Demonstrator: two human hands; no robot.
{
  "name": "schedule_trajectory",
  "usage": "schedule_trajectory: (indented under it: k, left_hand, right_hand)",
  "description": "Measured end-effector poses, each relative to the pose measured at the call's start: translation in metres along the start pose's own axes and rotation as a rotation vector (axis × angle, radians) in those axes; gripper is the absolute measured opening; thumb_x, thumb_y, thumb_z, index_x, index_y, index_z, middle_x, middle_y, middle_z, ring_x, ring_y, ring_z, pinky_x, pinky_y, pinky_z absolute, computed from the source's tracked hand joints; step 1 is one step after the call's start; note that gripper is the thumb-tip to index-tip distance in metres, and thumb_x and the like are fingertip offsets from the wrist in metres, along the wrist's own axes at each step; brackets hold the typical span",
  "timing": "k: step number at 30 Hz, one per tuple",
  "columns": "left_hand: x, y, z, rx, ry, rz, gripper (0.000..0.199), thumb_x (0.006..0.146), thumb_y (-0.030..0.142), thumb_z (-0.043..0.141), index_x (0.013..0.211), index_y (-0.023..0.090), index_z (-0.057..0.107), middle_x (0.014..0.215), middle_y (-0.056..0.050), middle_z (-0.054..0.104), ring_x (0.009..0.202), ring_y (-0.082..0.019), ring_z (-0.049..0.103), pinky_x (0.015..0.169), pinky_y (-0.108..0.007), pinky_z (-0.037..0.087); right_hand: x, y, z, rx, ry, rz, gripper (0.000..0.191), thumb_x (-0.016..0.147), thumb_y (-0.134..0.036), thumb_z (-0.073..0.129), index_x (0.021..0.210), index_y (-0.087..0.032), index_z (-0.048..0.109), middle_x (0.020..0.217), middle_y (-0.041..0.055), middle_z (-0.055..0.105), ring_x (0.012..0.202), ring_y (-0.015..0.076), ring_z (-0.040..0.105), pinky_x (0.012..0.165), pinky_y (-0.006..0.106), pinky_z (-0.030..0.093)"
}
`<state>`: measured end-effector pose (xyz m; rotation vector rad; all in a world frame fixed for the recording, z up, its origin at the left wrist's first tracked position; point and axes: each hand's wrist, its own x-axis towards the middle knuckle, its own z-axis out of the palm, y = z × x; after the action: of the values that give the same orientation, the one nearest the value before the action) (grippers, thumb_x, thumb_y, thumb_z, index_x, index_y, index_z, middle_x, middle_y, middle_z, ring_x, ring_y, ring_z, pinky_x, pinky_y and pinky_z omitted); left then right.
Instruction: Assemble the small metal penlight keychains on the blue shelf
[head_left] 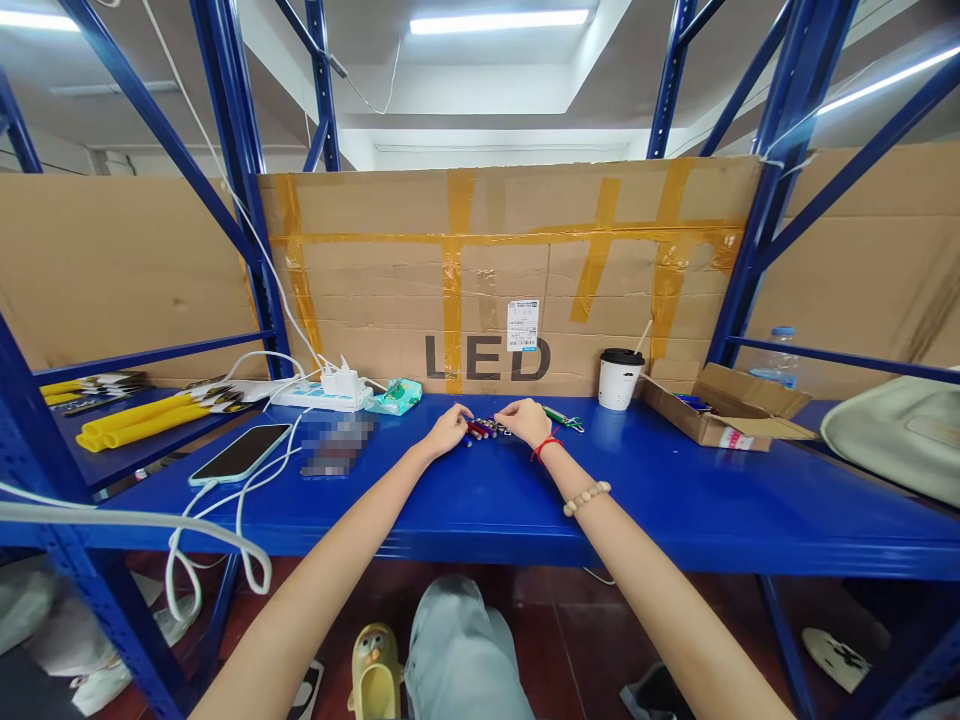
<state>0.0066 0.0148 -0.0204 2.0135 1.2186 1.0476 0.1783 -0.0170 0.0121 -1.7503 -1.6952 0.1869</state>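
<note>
My left hand (449, 429) and my right hand (528, 422) meet over the middle of the blue shelf top. Between them lies a small cluster of red and blue tube-shaped pieces with metal clasps (480, 430). The left fingers are pinched at the cluster's left side. On its right side the right fingers are pinched near the metal clasps. What either pinch holds is too small to make out. Just beyond my right hand lie green pieces with metal clips (564, 419). A red string and a beaded bracelet (586, 498) circle my right arm.
Left on the shelf (712, 510) are a phone (240, 454), white cables, a power strip (321, 395) and a green-white packet (396, 397). Right are a paper cup (619, 380) and an open cardboard box (724, 410). Taped cardboard (375, 290) stands behind; blue posts flank it.
</note>
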Motion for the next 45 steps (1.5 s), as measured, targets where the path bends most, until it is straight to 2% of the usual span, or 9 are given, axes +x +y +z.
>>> schedule_trajectory:
  k: [6,14,18,24,30,33,36,40,45]
  left_hand:
    - [-0.002,0.0,-0.001,0.391,0.022,0.123,0.032,0.077,0.001,0.036,0.1,0.015,0.052,0.084,-0.004,0.056,0.088,-0.017,0.052,0.084,-0.032,0.042]
    - [-0.009,0.008,-0.002,0.624,0.06,0.036,0.022,0.086,0.021,0.037,0.101,0.019,0.052,0.101,-0.007,0.054,0.102,-0.023,0.046,0.088,-0.037,0.037]
    - [-0.011,0.012,-0.005,0.676,0.1,0.008,0.021,0.088,0.026,0.036,0.098,0.018,0.052,0.104,-0.007,0.053,0.105,-0.024,0.046,0.09,-0.039,0.036]
    - [-0.015,0.018,-0.007,0.633,0.033,-0.056,0.02,0.088,0.024,0.034,0.099,0.022,0.051,0.104,-0.004,0.052,0.09,-0.018,0.056,0.077,-0.031,0.043]
    - [-0.019,0.025,-0.008,0.668,0.029,0.028,0.023,0.091,0.039,0.037,0.093,0.022,0.051,0.099,-0.002,0.054,0.087,-0.016,0.057,0.069,-0.026,0.041]
    - [-0.019,0.029,-0.011,0.758,0.063,0.114,0.036,0.082,0.055,0.046,0.086,0.02,0.051,0.093,-0.002,0.057,0.087,-0.018,0.057,0.066,-0.025,0.039]
    - [-0.019,0.033,-0.015,0.864,0.116,0.037,0.047,0.076,0.065,0.047,0.078,0.018,0.054,0.083,-0.005,0.061,0.082,-0.021,0.059,0.061,-0.025,0.037]
    - [-0.018,0.035,-0.018,0.927,0.083,-0.112,0.056,0.075,0.07,0.042,0.064,0.017,0.058,0.075,-0.009,0.064,0.079,-0.024,0.061,0.06,-0.025,0.036]
    - [-0.017,0.036,-0.016,0.928,0.09,-0.101,0.055,0.074,0.068,0.045,0.061,0.017,0.06,0.076,-0.011,0.065,0.078,-0.026,0.061,0.059,-0.025,0.036]
  right_hand:
    - [0.002,0.001,0.003,-0.036,-0.055,-0.032,0.015,0.062,-0.034,0.067,0.074,-0.026,0.073,0.084,-0.0012,0.07,0.085,0.0181,0.064,0.064,0.022,0.045]
    - [0.002,0.003,0.002,0.062,-0.123,-0.031,0.016,0.064,-0.018,0.068,0.079,-0.022,0.071,0.078,-0.0026,0.069,0.081,0.012,0.063,0.064,0.017,0.044]
    - [0.002,0.005,0.001,0.004,-0.068,-0.04,0.019,0.073,-0.032,0.065,0.088,-0.02,0.07,0.088,0.0012,0.068,0.088,0.0154,0.061,0.071,0.022,0.044]
    - [0.008,0.022,0.005,-0.283,0.15,0.157,0.032,0.082,-0.028,0.055,0.113,-0.02,0.06,0.12,0.0117,0.051,0.114,0.0275,0.043,0.092,0.041,0.032]
    - [0.013,0.034,0.005,-0.382,0.118,0.28,0.033,0.083,-0.02,0.049,0.114,-0.012,0.059,0.121,0.0162,0.045,0.116,0.0283,0.038,0.092,0.041,0.027]
    - [0.014,0.035,0.005,-0.398,0.101,0.272,0.033,0.083,-0.015,0.047,0.114,-0.013,0.059,0.122,0.0157,0.045,0.116,0.0276,0.038,0.091,0.04,0.027]
    - [0.015,0.036,0.006,-0.408,0.107,0.269,0.033,0.082,-0.014,0.046,0.113,-0.012,0.059,0.121,0.0159,0.046,0.115,0.0273,0.038,0.09,0.04,0.027]
    - [0.016,0.037,0.007,-0.416,0.114,0.268,0.032,0.082,-0.014,0.045,0.111,-0.011,0.061,0.12,0.017,0.046,0.114,0.0277,0.039,0.089,0.04,0.028]
    - [0.015,0.036,0.007,-0.411,0.121,0.267,0.032,0.082,-0.017,0.048,0.111,-0.01,0.06,0.121,0.0186,0.046,0.114,0.0292,0.039,0.089,0.04,0.029]
